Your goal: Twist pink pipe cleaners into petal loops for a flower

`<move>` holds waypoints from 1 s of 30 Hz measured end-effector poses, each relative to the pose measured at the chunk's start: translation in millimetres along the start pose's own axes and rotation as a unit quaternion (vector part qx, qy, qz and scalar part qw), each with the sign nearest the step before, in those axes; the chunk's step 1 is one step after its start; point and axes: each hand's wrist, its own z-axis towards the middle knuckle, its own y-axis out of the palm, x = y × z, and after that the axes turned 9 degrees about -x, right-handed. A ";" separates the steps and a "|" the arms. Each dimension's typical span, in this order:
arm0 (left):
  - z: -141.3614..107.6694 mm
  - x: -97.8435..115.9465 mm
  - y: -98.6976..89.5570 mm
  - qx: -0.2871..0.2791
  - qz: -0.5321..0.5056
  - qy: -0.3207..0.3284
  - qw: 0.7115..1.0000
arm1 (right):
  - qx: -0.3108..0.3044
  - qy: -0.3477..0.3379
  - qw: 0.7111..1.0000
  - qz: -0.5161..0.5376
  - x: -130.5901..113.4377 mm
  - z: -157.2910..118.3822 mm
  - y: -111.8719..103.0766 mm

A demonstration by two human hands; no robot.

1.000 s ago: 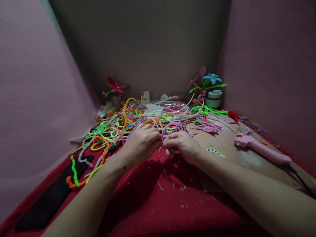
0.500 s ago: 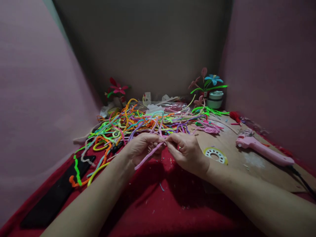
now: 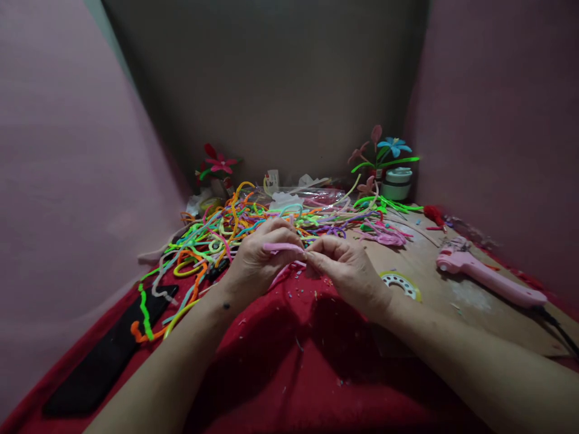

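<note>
Pink pipe cleaners (image 3: 283, 247) are pinched between both hands above the red cloth (image 3: 271, 367). My left hand (image 3: 266, 256) is closed on them, with one pink length lying across its fingers and another showing below. Touching the same pieces with thumb and forefinger, my right hand (image 3: 337, 262) is closed at their right end. The fingertips of the two hands nearly meet, and they hide the spot where the pink pieces come together. Behind the hands spreads a tangled pile of colourful pipe cleaners (image 3: 244, 205).
A pink glue gun (image 3: 491, 277) lies on the brown board (image 3: 429, 313) at right, near a yellow-rimmed tape roll (image 3: 400, 284). A black flat object (image 3: 104, 355) is at left. Pipe-cleaner flowers (image 3: 393, 146) and a pale green jar (image 3: 397, 184) stand at the back.
My left hand has rolled over, its back now facing up. The pink piece that slanted down to the left now lies almost level across the fingers. The view has shifted slightly.
</note>
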 end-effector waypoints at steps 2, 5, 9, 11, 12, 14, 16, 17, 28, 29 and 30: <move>-0.2 3.7 -1.4 -0.011 -0.007 -0.040 0.999 | -0.003 -0.016 0.999 -0.041 -2.6 -2.7 1.6; -0.4 7.3 -1.5 -0.084 -0.129 -0.181 0.971 | -0.006 -0.062 0.990 -0.128 -4.1 -7.0 4.6; 0.4 4.4 4.4 -0.097 -0.335 -0.281 0.894 | 0.005 -0.097 0.975 -0.199 -0.3 -7.5 6.3; 1.6 2.9 6.8 -0.075 -0.347 -0.288 0.889 | -0.003 -0.063 0.985 -0.159 2.0 -4.6 5.3; 2.2 2.7 7.4 -0.066 -0.333 -0.286 0.896 | -0.013 -0.037 0.993 -0.114 2.6 -2.7 4.5; 3.3 2.9 7.3 -0.045 -0.287 -0.270 0.918 | -0.039 0.014 0.999 -0.003 2.6 1.0 2.8; 3.3 2.5 6.7 -0.024 -0.225 -0.244 0.943 | -0.056 0.049 0.994 0.085 1.6 3.5 1.8; 2.9 1.8 6.7 -0.019 -0.187 -0.230 0.955 | -0.057 0.061 0.991 0.108 1.1 4.1 1.6; -5.3 -3.8 15.5 -0.027 0.184 -0.042 0.982 | 0.011 0.079 0.996 0.047 5.1 4.6 0.2; -5.1 -2.8 15.7 -0.027 0.179 -0.045 0.983 | 0.014 0.076 0.997 0.032 5.6 4.5 0.3; -4.9 -1.8 15.9 -0.029 0.171 -0.049 0.984 | 0.015 0.071 0.997 0.014 6.1 4.2 0.7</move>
